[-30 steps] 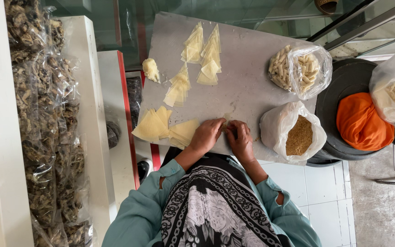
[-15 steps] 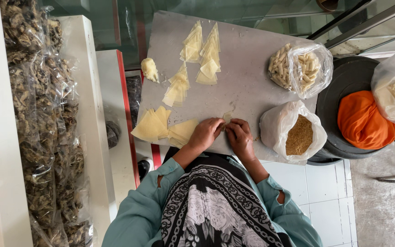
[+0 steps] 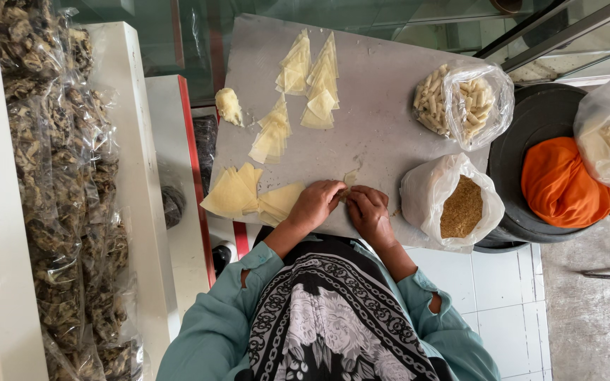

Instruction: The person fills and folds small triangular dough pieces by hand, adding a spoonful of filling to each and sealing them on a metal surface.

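Where hands [image 3: 344, 204] meet, wrapper [image 3: 351, 178] mostly hidden.

left hand [image 3: 315, 204] | closed in on right hand [image 3: 368, 210] | fingers now pinching wrapper [image 3: 349, 178]

A small food shop's snack-making counter, seen from above.

A grey work board [image 3: 390, 134] carries stacks of thin yellow dough sheets [image 3: 234, 192] and folded triangles [image 3: 319, 85], beside 2 open plastic bags, 1 of rolled pastries [image 3: 464, 102] and 1 of brown crumb filling [image 3: 460, 206]. Packets of dried goods [image 3: 58, 197] line a white shelf [image 3: 132, 141]; glass panels and a tiled floor [image 3: 510, 303] surround the counter.
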